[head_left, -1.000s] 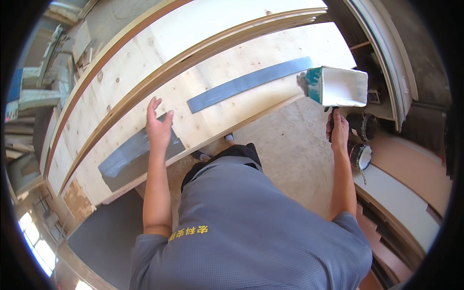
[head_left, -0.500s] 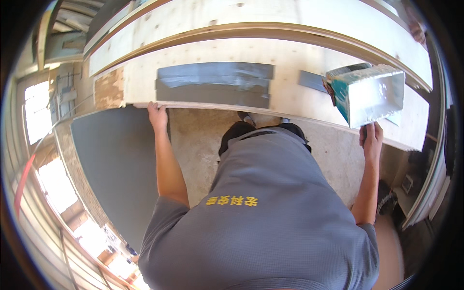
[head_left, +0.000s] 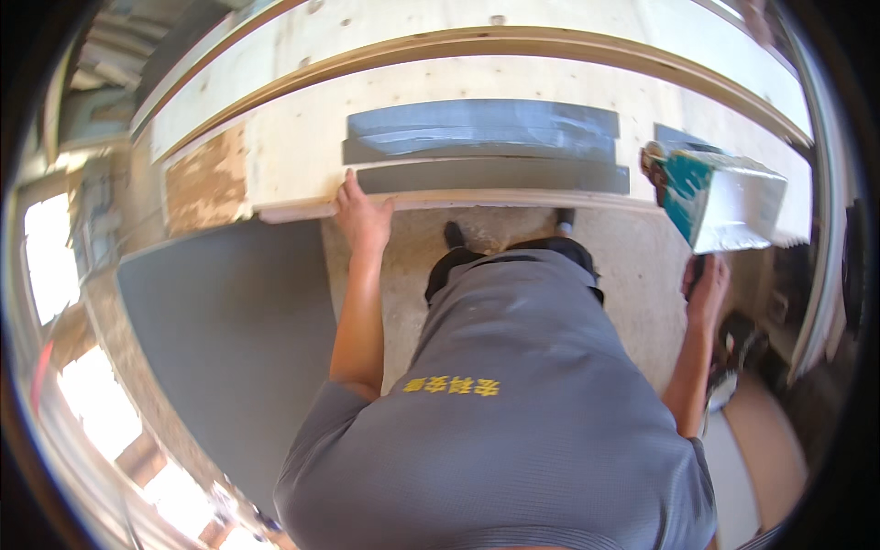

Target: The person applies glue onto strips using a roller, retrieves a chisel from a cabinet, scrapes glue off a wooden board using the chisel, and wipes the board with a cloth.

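My left hand [head_left: 364,218] is at the near edge of a pale wooden board, fingers stretched forward and thumb apart. Its fingertips touch the board next to the left end of a narrow grey strip [head_left: 495,177]. Beyond that strip, across a thin gap, lie wider grey strips [head_left: 481,130] with a wet-looking, whitish smear. My right hand [head_left: 706,289] is closed round a dark handle [head_left: 698,267]; the rest of that tool is hidden. Just beyond it stands a cut-open teal container [head_left: 739,203], white inside, its rim crusted.
A large dark grey sheet [head_left: 229,339] lies at the left below the bench. Another grey piece [head_left: 683,137] lies behind the container. A raised wooden strip [head_left: 495,41] runs along the bench's far part. Concrete floor [head_left: 632,266] shows around my feet.
My left hand has come off the board's left front edge and moved right, to the strips' left end. The nearest grey strip now lies apart from the others. My right hand still grips the dark handle.
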Tool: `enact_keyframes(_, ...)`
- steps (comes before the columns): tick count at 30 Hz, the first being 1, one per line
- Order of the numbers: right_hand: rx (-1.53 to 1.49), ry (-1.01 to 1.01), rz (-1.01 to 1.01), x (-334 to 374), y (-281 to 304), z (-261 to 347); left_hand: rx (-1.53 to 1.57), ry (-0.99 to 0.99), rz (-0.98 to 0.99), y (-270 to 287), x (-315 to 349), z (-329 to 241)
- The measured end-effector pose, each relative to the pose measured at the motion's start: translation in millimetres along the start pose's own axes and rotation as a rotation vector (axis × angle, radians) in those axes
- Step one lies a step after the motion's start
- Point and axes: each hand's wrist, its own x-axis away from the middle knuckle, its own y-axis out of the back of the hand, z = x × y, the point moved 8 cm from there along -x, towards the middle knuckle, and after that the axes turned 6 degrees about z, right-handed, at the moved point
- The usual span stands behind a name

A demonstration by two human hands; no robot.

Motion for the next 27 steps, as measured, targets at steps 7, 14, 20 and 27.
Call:
enact_keyframes(7, -0.130, -0.031, -0.080, 120.8, -60.0, -2.8, 0.120, -0.399, 0.020, 17.2, -10.6, 4.5)
enact_keyframes(14, -0.083, -0.095, -0.094, 136.1, -101.2, 2.6, 0.946, -0.190, 0.496, -7.8, -3.2, 29.7)
enact_keyframes(20, -0.078, -0.093, 0.074, 106.6, -132.0, 0.1, 1.678, 0.052, 0.790, -26.6, 31.3, 16.9)
enact_keyframes(27, 0.088, 0.122, 0.268, 54.0, -104.3, -16.5, 1.685, 0.023, 0.660, 40.1, 45.1, 15.9)
